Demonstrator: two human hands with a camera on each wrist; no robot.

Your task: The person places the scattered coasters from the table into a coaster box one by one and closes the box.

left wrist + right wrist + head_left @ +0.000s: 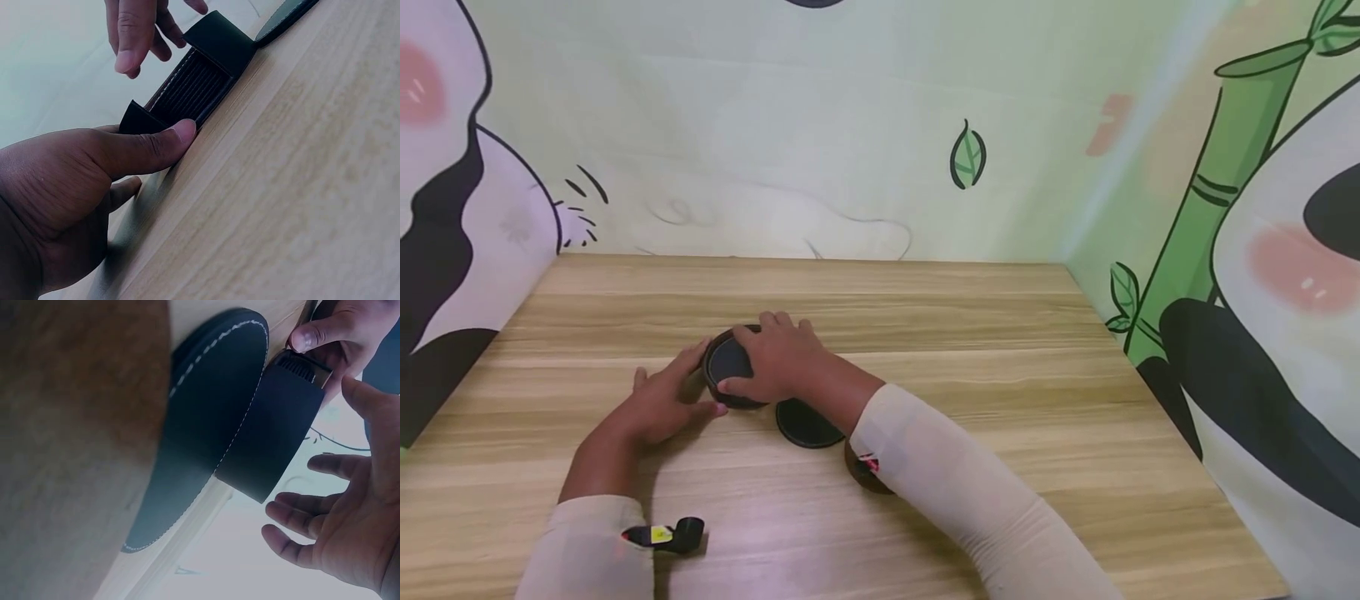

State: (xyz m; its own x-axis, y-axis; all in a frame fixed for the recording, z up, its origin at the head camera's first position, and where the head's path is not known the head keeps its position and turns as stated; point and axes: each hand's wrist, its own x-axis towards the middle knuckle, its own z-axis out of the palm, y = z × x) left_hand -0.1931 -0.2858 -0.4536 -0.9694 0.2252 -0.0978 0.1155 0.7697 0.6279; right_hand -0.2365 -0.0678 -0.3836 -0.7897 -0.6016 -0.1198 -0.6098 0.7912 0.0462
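A round black coaster holder (728,367) with stitched walls stands on the table, and ribbed edges of a dark stack show through the gap in its side (194,84). My left hand (658,407) grips its left side, the thumb along the lower edge in the left wrist view. Over the holder's right part hovers my right hand (782,360), fingers spread and loosely bent; the right wrist view shows them apart from the wall. Beside the holder a flat black stitched coaster (215,406) lies on the table, partly covered by the right forearm in the head view.
A brown round coaster (859,471) lies nearer me, mostly hidden under the right sleeve. A small black wrist camera (673,535) sits on the left cuff. The wooden table (962,308) meets a printed panda-and-bamboo backdrop (850,150) at its back and sides.
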